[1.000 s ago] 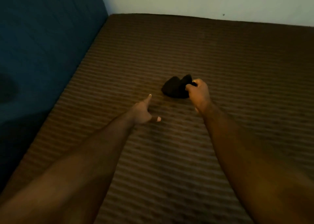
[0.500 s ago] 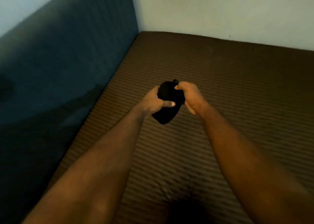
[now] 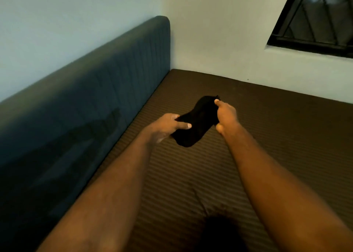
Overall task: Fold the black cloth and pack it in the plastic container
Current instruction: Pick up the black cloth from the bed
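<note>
In the head view the cloth (image 3: 196,121) hangs limp and sagging between both hands above the bed (image 3: 267,146), so it looks light and soft, best pinched at its edges or corners. The left hand (image 3: 168,125) grips its near-left end and the right hand (image 3: 225,114) pinches its far-right edge, both closed on it. No container shows.

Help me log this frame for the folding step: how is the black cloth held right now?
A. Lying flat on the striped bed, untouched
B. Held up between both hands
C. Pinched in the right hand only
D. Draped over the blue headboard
B: the left hand grips the near edge of the black cloth and the right hand its far end, lifted off the striped bed.
</note>
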`<state>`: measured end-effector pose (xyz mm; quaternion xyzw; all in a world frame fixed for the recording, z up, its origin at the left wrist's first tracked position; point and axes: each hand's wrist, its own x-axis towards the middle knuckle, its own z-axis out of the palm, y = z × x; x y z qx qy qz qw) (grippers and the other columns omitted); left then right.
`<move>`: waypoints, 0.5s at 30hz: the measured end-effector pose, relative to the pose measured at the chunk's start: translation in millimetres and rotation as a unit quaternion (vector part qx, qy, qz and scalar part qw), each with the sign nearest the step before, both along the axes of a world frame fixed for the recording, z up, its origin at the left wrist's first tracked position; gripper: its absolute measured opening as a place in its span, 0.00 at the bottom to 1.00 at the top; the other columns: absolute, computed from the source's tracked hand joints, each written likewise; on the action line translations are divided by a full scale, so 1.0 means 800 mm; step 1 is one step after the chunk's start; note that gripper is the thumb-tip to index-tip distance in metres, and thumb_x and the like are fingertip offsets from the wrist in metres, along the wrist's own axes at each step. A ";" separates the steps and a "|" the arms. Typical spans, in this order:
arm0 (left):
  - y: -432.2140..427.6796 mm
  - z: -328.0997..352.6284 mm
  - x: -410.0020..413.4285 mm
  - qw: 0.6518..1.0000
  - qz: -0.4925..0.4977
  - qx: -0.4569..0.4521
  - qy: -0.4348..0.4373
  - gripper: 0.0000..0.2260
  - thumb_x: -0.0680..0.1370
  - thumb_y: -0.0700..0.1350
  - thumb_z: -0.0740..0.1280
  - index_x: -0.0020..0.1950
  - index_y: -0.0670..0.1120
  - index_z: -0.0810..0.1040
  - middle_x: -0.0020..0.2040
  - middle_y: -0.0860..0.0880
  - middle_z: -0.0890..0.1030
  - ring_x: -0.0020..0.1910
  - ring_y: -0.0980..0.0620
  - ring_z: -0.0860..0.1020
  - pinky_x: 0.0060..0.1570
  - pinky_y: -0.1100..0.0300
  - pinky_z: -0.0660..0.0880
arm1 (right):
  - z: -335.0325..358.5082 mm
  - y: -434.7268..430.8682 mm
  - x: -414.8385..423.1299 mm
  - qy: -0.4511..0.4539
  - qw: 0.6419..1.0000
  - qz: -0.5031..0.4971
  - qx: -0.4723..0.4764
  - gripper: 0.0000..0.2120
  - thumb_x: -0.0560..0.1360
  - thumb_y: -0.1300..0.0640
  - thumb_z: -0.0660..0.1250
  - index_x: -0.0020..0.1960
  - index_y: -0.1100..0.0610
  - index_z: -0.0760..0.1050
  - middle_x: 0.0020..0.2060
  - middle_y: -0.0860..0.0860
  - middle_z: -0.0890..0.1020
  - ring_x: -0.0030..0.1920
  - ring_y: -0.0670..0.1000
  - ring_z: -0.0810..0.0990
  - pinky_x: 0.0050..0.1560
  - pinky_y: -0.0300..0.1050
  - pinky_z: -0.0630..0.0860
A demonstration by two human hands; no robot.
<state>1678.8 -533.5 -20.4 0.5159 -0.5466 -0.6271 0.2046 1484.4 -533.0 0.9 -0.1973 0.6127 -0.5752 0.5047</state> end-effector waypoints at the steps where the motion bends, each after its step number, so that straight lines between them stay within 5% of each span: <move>1: 0.018 0.003 0.014 1.000 0.008 0.005 0.029 0.25 0.68 0.47 0.77 0.62 0.42 0.77 0.58 0.44 0.83 0.57 0.47 0.81 0.58 0.50 0.76 | 0.002 0.015 0.010 -0.004 1.000 -0.011 0.002 0.12 0.79 0.55 0.67 0.61 0.57 0.76 0.61 0.57 0.79 0.61 0.56 0.78 0.65 0.56 0.74; 4: 0.065 0.011 0.045 0.994 0.063 0.027 0.087 0.22 0.71 0.44 0.76 0.63 0.42 0.77 0.58 0.45 0.82 0.57 0.46 0.80 0.58 0.49 0.77 | 0.011 0.063 0.034 -0.013 0.999 -0.034 0.020 0.18 0.79 0.55 0.66 0.67 0.57 0.73 0.64 0.57 0.77 0.63 0.57 0.76 0.67 0.56 0.73; 8: 0.105 0.021 0.063 0.986 0.136 0.026 0.092 0.15 0.72 0.46 0.75 0.55 0.41 0.80 0.54 0.43 0.84 0.54 0.45 0.82 0.50 0.50 0.80 | 0.029 0.127 0.044 -0.036 0.996 -0.079 0.027 0.06 0.80 0.56 0.65 0.56 0.55 0.77 0.61 0.56 0.79 0.60 0.56 0.78 0.63 0.57 0.76; 12: 0.135 0.036 0.050 0.986 0.127 0.063 0.088 0.11 0.76 0.47 0.71 0.40 0.44 0.74 0.50 0.43 0.80 0.52 0.45 0.80 0.42 0.49 0.81 | 0.046 0.178 0.024 -0.030 0.994 -0.108 0.019 0.17 0.80 0.59 0.64 0.69 0.55 0.72 0.64 0.55 0.77 0.62 0.55 0.77 0.64 0.56 0.74; 15: 0.155 0.043 0.031 0.978 0.132 0.090 0.138 0.09 0.77 0.46 0.70 0.44 0.43 0.73 0.55 0.44 0.79 0.53 0.48 0.79 0.47 0.49 0.80 | 0.053 0.208 0.007 -0.014 0.992 -0.121 0.011 0.19 0.80 0.61 0.63 0.70 0.52 0.70 0.66 0.54 0.75 0.63 0.54 0.75 0.63 0.58 0.75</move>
